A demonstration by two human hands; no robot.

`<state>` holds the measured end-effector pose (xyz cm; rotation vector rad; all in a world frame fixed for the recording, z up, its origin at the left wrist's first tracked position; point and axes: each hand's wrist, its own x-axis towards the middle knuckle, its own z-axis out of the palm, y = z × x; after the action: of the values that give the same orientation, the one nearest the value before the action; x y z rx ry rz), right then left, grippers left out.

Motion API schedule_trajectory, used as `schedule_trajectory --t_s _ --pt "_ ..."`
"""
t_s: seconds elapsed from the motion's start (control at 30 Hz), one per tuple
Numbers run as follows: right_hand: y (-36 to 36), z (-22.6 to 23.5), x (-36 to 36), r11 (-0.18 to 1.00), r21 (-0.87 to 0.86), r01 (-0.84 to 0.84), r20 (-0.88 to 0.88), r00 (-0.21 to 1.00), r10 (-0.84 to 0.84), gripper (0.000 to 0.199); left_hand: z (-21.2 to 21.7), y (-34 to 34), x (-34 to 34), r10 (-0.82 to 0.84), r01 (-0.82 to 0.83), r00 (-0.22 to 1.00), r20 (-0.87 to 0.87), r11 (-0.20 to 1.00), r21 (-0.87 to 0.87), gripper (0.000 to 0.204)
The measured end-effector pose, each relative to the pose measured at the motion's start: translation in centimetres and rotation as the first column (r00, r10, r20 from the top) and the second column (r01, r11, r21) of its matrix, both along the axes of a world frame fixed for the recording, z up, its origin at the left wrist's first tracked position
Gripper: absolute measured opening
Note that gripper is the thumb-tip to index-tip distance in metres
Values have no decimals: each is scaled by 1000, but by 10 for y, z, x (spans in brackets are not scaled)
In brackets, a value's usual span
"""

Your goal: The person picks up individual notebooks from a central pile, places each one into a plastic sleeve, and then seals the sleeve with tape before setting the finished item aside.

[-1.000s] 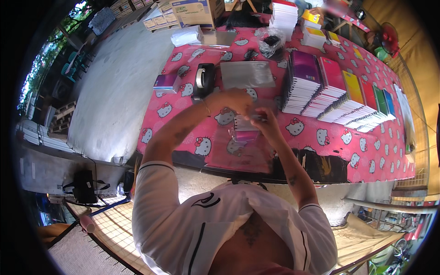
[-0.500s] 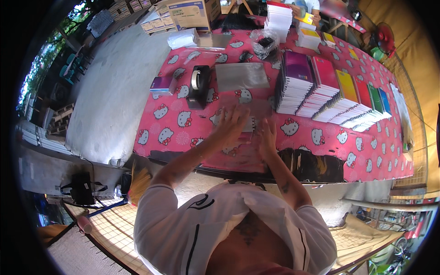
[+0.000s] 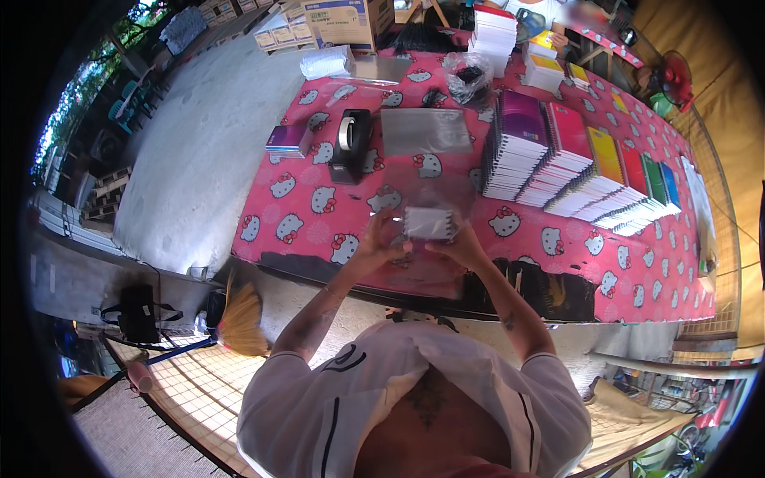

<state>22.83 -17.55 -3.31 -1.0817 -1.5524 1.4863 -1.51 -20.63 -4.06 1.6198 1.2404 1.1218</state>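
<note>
A small stack of spiral notebooks [image 3: 429, 224], white page edges up and coils at both ends, stands near the table's front edge. My right hand [image 3: 464, 245] grips it at its right end, thumb along the near side. On the other side my left hand [image 3: 378, 245] curves with thumb and fingers apart, its thumb close to the stack's lower left corner. Thin clear film shimmers around the stack; whether my left fingers touch it I cannot tell. Beyond lie clear plastic sheets [image 3: 426, 131]. A black tape dispenser [image 3: 350, 147] stands to their left.
Tall stacks of spiral notebooks [image 3: 522, 151] with coloured covers line the right side. A small purple notebook pile [image 3: 288, 140] sits far left. Crumpled clear plastic [image 3: 468, 78] and a cardboard box [image 3: 343, 24] are farther back. Another person [image 3: 532, 12] is at the far end.
My hands have drawn apart and nearer to me. The notebooks, flat and mostly covered by my left hand before, now stand with their page edges showing, my right hand on them.
</note>
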Motion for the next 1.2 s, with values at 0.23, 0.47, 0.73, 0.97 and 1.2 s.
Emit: schedule_trajectory --t_s 0.23,0.47,0.73,0.97,1.2 --pt "14 15 12 971 226 74 -16 997 -72 52 56 26 8 53 -65 992 112 992 111 34" --pt "-32 111 -34 688 724 -48 376 864 -335 31 8 135 -121 497 -517 853 -161 847 -125 35" --pt "-36 94 -54 798 593 -110 572 755 -321 49 -32 148 -126 439 -402 848 298 898 -179 26" --pt "-46 103 -65 771 636 18 583 644 -495 48 9 135 -153 425 -296 647 -633 905 305 15" --pt "-38 103 -72 809 583 -77 625 679 -386 31 81 71 -55 -556 556 830 -28 823 116 24"
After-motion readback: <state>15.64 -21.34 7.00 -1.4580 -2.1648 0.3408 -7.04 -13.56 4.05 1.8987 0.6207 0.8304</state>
